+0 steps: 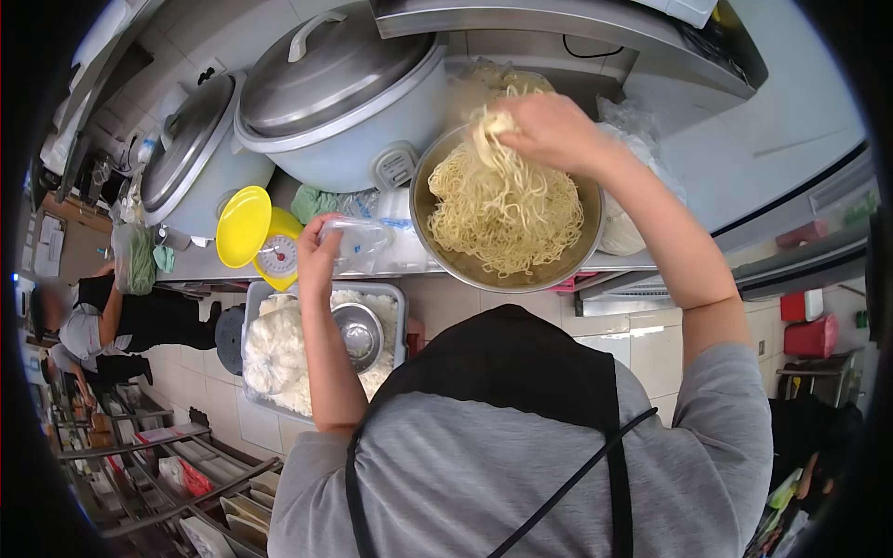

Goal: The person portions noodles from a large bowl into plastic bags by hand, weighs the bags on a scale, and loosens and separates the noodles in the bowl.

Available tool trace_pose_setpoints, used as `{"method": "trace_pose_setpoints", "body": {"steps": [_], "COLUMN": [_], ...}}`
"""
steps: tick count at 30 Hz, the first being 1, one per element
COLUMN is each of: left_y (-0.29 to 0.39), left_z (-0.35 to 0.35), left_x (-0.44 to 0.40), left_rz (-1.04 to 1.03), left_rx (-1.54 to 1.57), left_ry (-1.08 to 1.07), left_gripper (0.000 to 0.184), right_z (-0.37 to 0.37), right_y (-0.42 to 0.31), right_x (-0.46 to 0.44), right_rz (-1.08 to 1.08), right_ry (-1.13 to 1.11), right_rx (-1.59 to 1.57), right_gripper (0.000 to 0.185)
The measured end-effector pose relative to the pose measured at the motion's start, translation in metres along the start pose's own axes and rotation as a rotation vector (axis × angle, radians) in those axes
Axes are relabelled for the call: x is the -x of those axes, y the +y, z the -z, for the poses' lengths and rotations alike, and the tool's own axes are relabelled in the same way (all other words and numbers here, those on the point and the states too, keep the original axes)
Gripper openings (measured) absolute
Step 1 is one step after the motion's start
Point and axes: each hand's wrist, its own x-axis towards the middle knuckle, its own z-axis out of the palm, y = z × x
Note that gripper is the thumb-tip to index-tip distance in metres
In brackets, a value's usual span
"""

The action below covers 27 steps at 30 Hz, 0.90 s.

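Yellow noodles (507,209) fill a large steel bowl (430,244) on the counter. Over its back part, my right hand (549,130) is closed around a clump of noodles, with strands hanging down to the heap. To the left, my left hand (319,246) grips a clear plastic bag (361,244) by its edge, just in front of the counter. Beside that hand stands a yellow kitchen scale (277,253) with a round dial and a yellow pan (244,226). Whether the bag holds anything cannot be made out.
Two large rice cookers (339,121) with steel lids stand at the back left. Below the counter sits a grey tub (402,316) of white rice with a metal bowl (357,333) in it. A metal shelf (558,33) overhangs the back. Another person (98,316) stands at far left.
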Motion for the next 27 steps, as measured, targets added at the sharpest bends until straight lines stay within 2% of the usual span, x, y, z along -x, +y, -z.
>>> {"method": "trace_pose_setpoints", "body": {"steps": [1,3,4,5,7,8,12,14,16,18,21,22,25,27], "left_y": [0.002,0.004,0.005,0.007,0.010,0.010,0.020,0.014,0.019,0.019,0.018,0.019,0.021,0.023], "left_z": [-0.002,-0.003,-0.003,-0.002,0.002,0.002,0.007,0.005,0.005,0.007,0.005,0.006,0.007,0.005], "left_x": [0.000,0.002,0.003,0.004,0.005,0.006,0.013,0.010,0.011,0.014,0.006,0.008,0.011,0.008], "left_rz": [-0.021,-0.043,-0.053,-0.062,-0.070,-0.073,-0.024,-0.123,-0.088,-0.050,-0.096,-0.082,-0.064,-0.072], "left_rx": [0.009,0.018,0.015,0.008,-0.008,-0.018,-0.055,-0.083,-0.095,-0.120,-0.125,-0.113,-0.102,-0.090], "left_ry": [0.013,0.032,0.009,-0.018,-0.023,-0.023,-0.035,-0.029,-0.030,-0.031,-0.044,-0.050,-0.051,-0.054], "left_gripper": [0.016,0.017,0.017,0.018,0.019,0.020,0.020,0.022,0.022,0.022,0.022,0.023,0.023,0.023], "right_z": [0.000,-0.007,-0.017,-0.022,-0.017,-0.010,-0.026,-0.019,-0.020,-0.029,-0.026,-0.021,-0.042,-0.070], "right_y": [0.003,0.010,0.014,0.019,0.013,0.010,0.009,0.010,0.011,0.010,0.006,0.001,0.002,0.004], "right_x": [-0.002,-0.008,-0.016,-0.019,-0.023,-0.023,-0.025,-0.028,-0.031,-0.033,-0.033,-0.032,-0.036,-0.032], "right_rz": [0.002,0.152,0.187,0.189,0.176,0.065,0.156,0.212,0.244,0.352,0.330,0.307,0.284,0.206], "right_ry": [-0.001,0.233,0.106,0.109,-0.019,0.000,0.128,0.075,0.034,0.025,-0.007,-0.013,0.054,-0.047], "right_rx": [0.002,-0.317,-0.172,-0.174,-0.123,-0.305,-0.286,-0.377,-0.420,-0.300,-0.379,-0.527,-0.393,-0.242], "right_gripper": [0.037,0.037,0.047,0.047,0.043,0.045,0.040,0.036,0.034,0.026,0.023,0.021,0.021,0.028]}}
